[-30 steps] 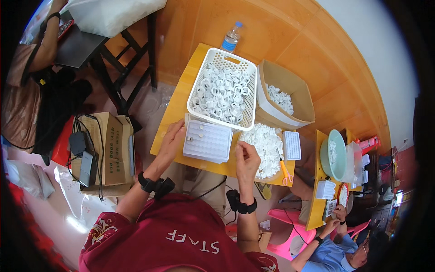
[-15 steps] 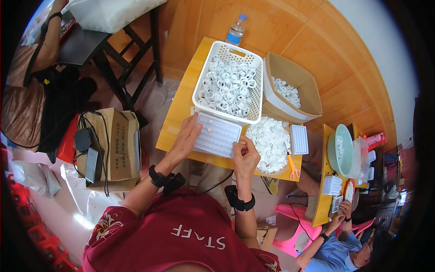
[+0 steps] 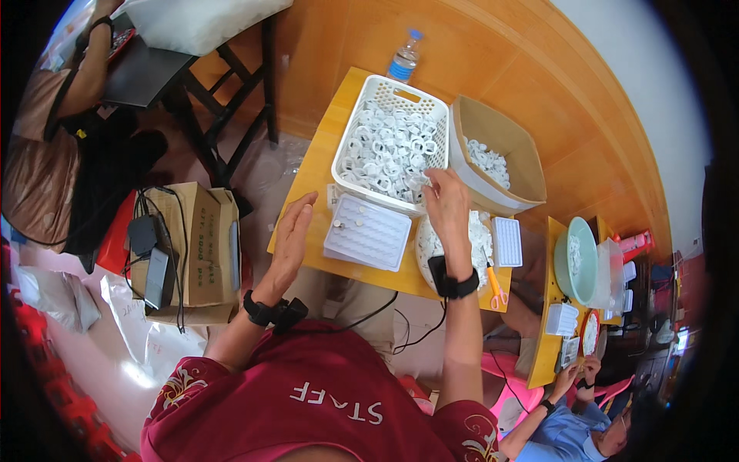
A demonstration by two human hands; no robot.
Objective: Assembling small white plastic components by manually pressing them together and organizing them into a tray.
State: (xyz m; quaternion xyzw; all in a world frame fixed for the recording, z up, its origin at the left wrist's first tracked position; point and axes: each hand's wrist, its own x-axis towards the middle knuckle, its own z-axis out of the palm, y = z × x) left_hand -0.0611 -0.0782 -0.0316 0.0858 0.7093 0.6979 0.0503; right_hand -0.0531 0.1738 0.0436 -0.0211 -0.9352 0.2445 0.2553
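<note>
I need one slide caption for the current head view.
Right hand at the corner of a white basket, left hand open beside a pale tray.

Left hand [image 3: 292, 235]: fingers extended, pointing far
Right hand [image 3: 449, 202]: farther out, fingers bent leftward
Left forearm [image 3: 237, 331]: slants far and right
Right forearm [image 3: 462, 343]: stretches far

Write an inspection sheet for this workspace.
Surface: yellow wooden table, bare strip at left.
Job's things: white perforated plastic basket of small white parts; white rectangular plastic tray with small round pieces on top.
Clutter: orange-handled scissors beside heaped white parts.
Hands: left hand left of the tray; right hand at the basket's near right corner, hold unclear.
Cables: thin black cables over a brown cardboard box.
Surroundings: blue-shirted co-worker, lower right.
</note>
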